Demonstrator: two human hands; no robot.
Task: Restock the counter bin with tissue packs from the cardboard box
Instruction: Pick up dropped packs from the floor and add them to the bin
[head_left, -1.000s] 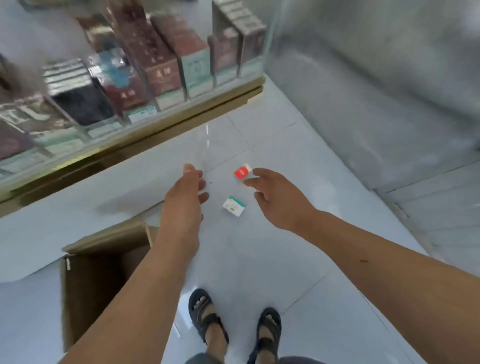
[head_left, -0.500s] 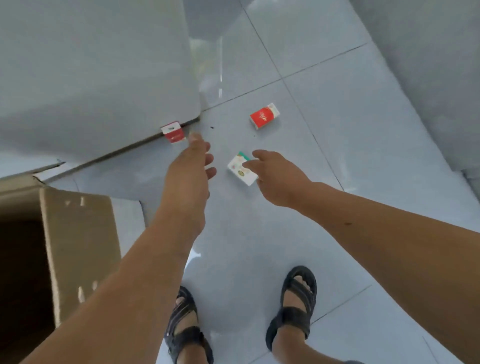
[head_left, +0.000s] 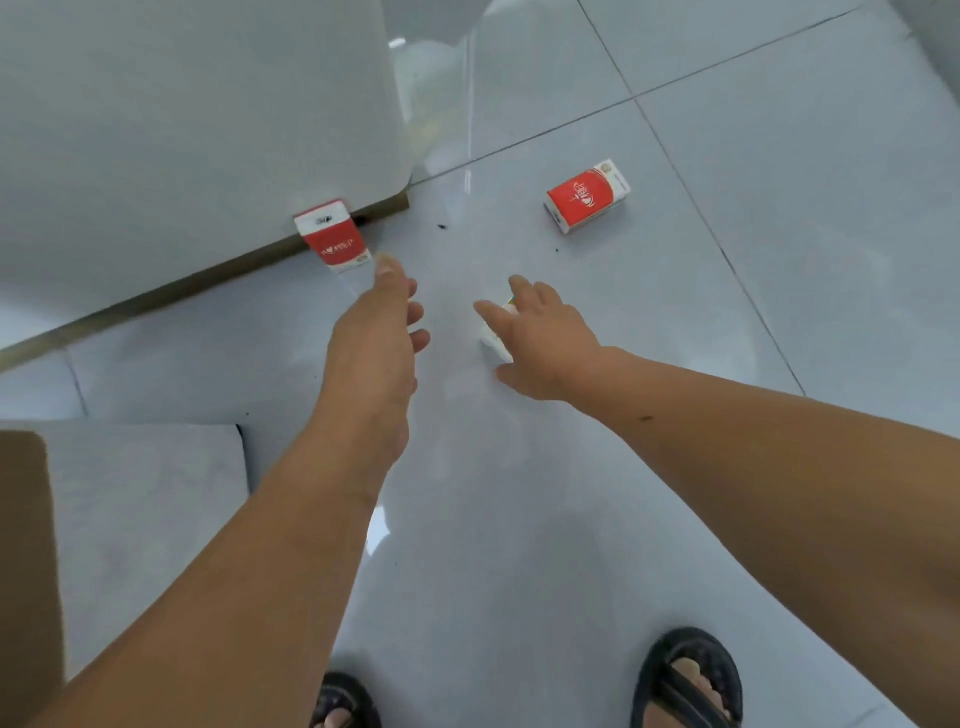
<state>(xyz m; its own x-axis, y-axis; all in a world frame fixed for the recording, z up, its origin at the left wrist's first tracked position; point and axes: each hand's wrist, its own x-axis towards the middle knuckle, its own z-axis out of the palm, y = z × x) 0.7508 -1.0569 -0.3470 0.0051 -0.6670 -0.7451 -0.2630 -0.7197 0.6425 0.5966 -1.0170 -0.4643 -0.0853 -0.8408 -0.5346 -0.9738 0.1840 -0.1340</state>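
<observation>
Three small packs lie on the glossy tiled floor. A red pack (head_left: 335, 244) stands against the foot of the white counter (head_left: 182, 130). My left hand (head_left: 376, 343) reaches toward it with straight fingers, the fingertips just short of it. A second red pack (head_left: 587, 196) lies flat farther right, apart from both hands. My right hand (head_left: 545, 338) is spread over a white pack (head_left: 493, 338), index finger and thumb on either side of it, most of the pack hidden beneath. A brown edge of the cardboard box (head_left: 26, 571) shows at the left border.
The counter's rounded corner and its dark base strip (head_left: 156, 296) run along the upper left. My sandaled feet (head_left: 685, 680) stand at the bottom of the view. Grey wall base shows at the top right corner.
The view has dropped closer to the floor. My right hand has come down over the white pack, and my left hand has stretched closer to the red pack at the counter's foot.
</observation>
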